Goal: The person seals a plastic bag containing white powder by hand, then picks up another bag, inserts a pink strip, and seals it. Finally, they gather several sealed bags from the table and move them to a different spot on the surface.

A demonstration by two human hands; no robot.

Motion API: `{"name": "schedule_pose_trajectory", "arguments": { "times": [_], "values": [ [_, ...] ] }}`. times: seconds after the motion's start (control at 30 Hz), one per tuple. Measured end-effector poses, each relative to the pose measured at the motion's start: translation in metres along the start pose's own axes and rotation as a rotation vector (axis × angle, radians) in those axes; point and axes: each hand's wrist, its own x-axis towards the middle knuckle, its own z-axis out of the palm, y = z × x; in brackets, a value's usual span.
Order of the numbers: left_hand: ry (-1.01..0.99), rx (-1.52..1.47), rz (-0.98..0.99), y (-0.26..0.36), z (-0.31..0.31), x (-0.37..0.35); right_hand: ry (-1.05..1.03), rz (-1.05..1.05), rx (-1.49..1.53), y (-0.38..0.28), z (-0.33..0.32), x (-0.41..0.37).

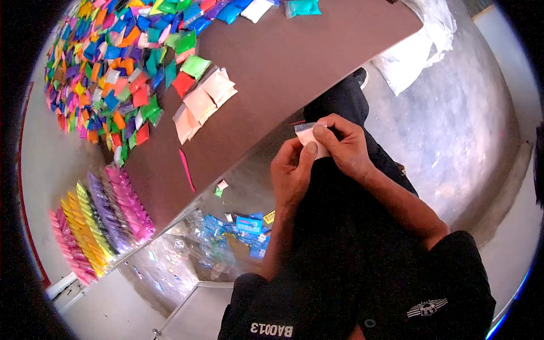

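Above my lap, away from the table edge, a small clear packet with pale pink contents is pinched in both hands. My left hand grips its lower left side between thumb and fingers. My right hand holds its upper right side, the thumb lying flat on the front. Part of the packet is hidden behind the thumbs. On the brown table nearby lies a cluster of similar pale pink packets, overlapping one another. A thin pink stick rests on the table closer to its edge.
A large heap of small multicoloured packets covers the table's far left. Rows of packets sorted by colour stand at the near left corner. Below the table are blue printed packages and clear plastic. A white plastic bag hangs beyond the right edge.
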Motion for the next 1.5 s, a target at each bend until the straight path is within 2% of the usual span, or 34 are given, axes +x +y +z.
{"name": "schedule_pose_trajectory", "arguments": {
  "times": [0.3,0.37,0.5,0.6,0.7,0.73,0.8,0.83,0.93,0.97,1.13,1.2,1.27,1.33,1.5],
  "values": [
    [-0.022,0.231,0.052,0.000,-0.016,-0.001,-0.184,0.036,-0.138,-0.015,-0.003,0.008],
    [-0.001,0.037,0.040,-0.001,-0.013,-0.002,-0.166,-0.005,-0.153,-0.013,-0.002,0.008],
    [-0.017,-0.112,0.051,0.003,-0.009,-0.003,-0.098,0.003,-0.027,-0.013,0.002,0.003],
    [-0.087,-0.050,-0.021,0.003,-0.015,0.001,0.008,-0.023,-0.008,-0.014,0.008,-0.001],
    [-0.063,0.098,-0.051,0.018,-0.016,0.005,-0.014,0.023,0.010,-0.015,0.006,-0.003],
    [-0.082,0.095,-0.039,0.019,-0.018,0.008,-0.029,0.050,0.004,-0.020,0.005,-0.004],
    [-0.132,0.340,0.080,0.022,-0.023,0.013,-0.059,0.095,0.111,-0.026,0.003,-0.004],
    [-0.150,0.365,0.096,0.029,-0.021,0.014,-0.064,0.090,0.062,-0.028,-0.002,-0.004],
    [-0.192,0.380,0.087,0.043,-0.011,0.019,-0.030,0.072,0.091,-0.032,-0.013,-0.007],
    [-0.203,0.332,-0.019,0.051,-0.005,0.019,0.005,0.031,0.036,-0.030,-0.017,-0.008],
    [-0.279,0.203,0.049,0.062,0.027,0.027,0.148,-0.084,0.158,-0.041,-0.029,-0.015],
    [-0.318,0.194,0.000,0.060,0.036,0.033,0.203,-0.118,0.167,-0.045,-0.034,-0.020],
    [-0.325,0.191,0.060,0.066,0.047,0.034,0.234,-0.117,0.203,-0.045,-0.042,-0.024],
    [-0.373,0.347,0.157,0.061,0.051,0.038,0.210,-0.057,0.189,-0.054,-0.054,-0.029],
    [-0.393,0.508,0.334,0.078,0.065,0.027,0.145,-0.047,0.185,-0.070,-0.066,-0.038]
  ]
}}
